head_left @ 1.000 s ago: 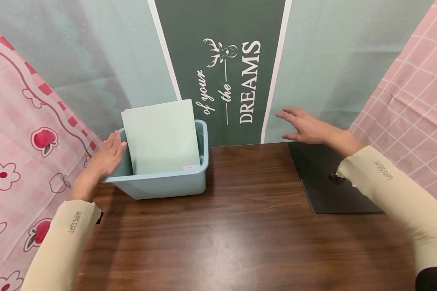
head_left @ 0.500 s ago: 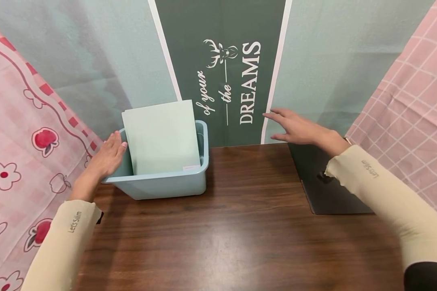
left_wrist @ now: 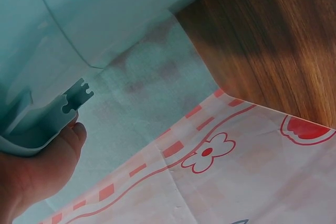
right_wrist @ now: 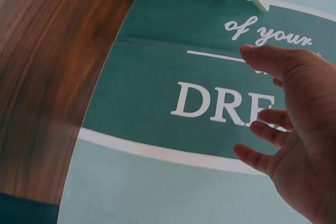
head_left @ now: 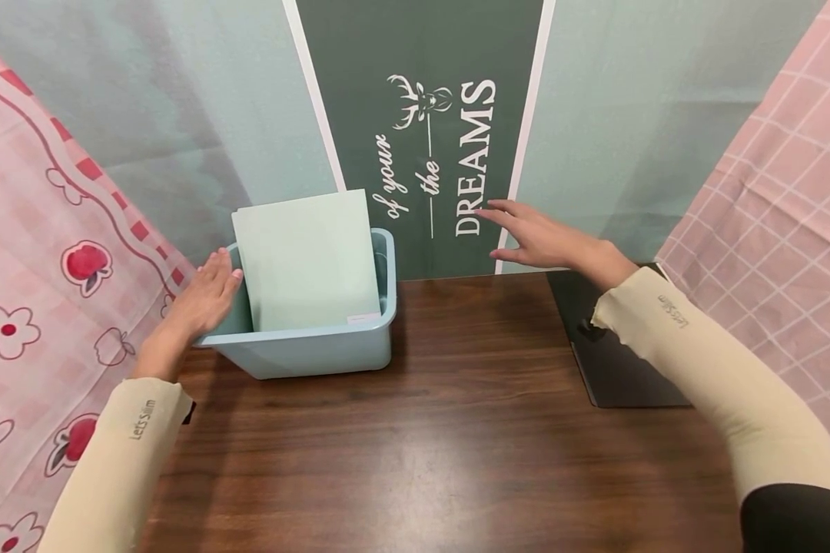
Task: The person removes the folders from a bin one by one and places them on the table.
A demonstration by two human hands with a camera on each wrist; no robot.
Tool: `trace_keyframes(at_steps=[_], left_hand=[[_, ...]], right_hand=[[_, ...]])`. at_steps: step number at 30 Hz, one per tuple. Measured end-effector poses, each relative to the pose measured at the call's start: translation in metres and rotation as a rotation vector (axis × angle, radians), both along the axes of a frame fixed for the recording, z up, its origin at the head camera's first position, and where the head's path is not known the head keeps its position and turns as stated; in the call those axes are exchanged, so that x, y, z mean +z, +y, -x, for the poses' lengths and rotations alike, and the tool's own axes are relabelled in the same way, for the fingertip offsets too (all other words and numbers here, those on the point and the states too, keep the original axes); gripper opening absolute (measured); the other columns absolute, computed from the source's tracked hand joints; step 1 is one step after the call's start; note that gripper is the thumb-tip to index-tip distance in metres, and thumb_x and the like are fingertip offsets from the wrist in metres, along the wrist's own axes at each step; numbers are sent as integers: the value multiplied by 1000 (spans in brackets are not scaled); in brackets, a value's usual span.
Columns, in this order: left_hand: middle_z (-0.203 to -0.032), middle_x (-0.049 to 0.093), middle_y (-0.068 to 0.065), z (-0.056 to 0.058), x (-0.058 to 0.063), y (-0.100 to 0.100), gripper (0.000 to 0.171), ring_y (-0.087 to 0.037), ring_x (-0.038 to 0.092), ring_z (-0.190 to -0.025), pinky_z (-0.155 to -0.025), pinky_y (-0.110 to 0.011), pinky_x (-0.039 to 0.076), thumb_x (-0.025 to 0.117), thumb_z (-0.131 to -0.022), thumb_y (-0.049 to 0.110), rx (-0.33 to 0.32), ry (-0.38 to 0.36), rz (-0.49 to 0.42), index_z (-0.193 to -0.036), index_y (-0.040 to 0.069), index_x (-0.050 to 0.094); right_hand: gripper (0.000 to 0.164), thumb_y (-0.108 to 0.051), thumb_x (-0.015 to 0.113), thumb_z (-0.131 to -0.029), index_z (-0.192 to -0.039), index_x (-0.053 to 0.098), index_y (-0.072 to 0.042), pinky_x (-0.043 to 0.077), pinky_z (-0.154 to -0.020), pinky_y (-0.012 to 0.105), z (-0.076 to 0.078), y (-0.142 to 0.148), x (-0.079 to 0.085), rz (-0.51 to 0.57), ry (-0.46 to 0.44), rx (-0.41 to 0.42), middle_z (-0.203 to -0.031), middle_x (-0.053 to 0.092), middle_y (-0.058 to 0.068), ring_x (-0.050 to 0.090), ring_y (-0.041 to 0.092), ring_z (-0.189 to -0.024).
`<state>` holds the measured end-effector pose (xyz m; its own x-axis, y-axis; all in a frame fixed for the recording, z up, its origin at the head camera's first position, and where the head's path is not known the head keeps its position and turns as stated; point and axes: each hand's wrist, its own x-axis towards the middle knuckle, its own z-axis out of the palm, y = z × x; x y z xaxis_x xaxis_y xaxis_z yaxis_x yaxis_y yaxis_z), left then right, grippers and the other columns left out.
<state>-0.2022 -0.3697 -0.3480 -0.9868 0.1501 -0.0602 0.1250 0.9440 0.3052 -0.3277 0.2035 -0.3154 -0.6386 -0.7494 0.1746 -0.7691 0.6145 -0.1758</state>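
Observation:
A pale blue plastic bin (head_left: 304, 357) stands at the back left of the brown table. Pale green flat sheets or folders (head_left: 307, 261) lean upright in it, with a small white label low on the front one. My left hand (head_left: 206, 296) rests on the bin's left rim, fingers straight and together, thumb toward the inside. In the left wrist view that hand (left_wrist: 50, 174) lies against the rim's ribbed underside. My right hand (head_left: 542, 238) is in the air before the back curtain, fingers spread and slightly bent, holding nothing. The right wrist view shows this hand (right_wrist: 304, 124) with nothing between thumb and fingers.
A dark flat rectangular thing (head_left: 629, 372) lies on the right of the wooden table (head_left: 422, 453), partly under my right forearm. Behind hangs a grey-green curtain (head_left: 429, 46) with white lettering. Pink printed cloths stand at the left (head_left: 14, 253) and right (head_left: 788, 177).
My right hand has moved left in front of the curtain, toward the bin. My left hand, the bin and the green sheets have stayed in place.

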Motion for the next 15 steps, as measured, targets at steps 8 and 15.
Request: trace_keyframes(at_steps=[8, 15], left_hand=[[-171, -10, -34, -1, 0, -1, 75, -50, -10, -160, -130, -60, -5, 11, -116, 45, -2, -5, 8, -161, -11, -11], [-171, -8, -34, 1, 0, 0, 76, -50, -9, -160, -130, -60, -4, 12, -116, 46, -3, 0, 28, -162, -11, -8]], right_hand=[[79, -21, 81, -95, -160, 40, 0, 34, -120, 65, 4, -21, 5, 22, 17, 67, -161, 37, 34, 38, 51, -148], [79, -21, 80, -96, -161, 40, 0, 33, -122, 63, 6, -36, 7, 40, 7, 92, -162, 35, 33, 34, 48, -151]])
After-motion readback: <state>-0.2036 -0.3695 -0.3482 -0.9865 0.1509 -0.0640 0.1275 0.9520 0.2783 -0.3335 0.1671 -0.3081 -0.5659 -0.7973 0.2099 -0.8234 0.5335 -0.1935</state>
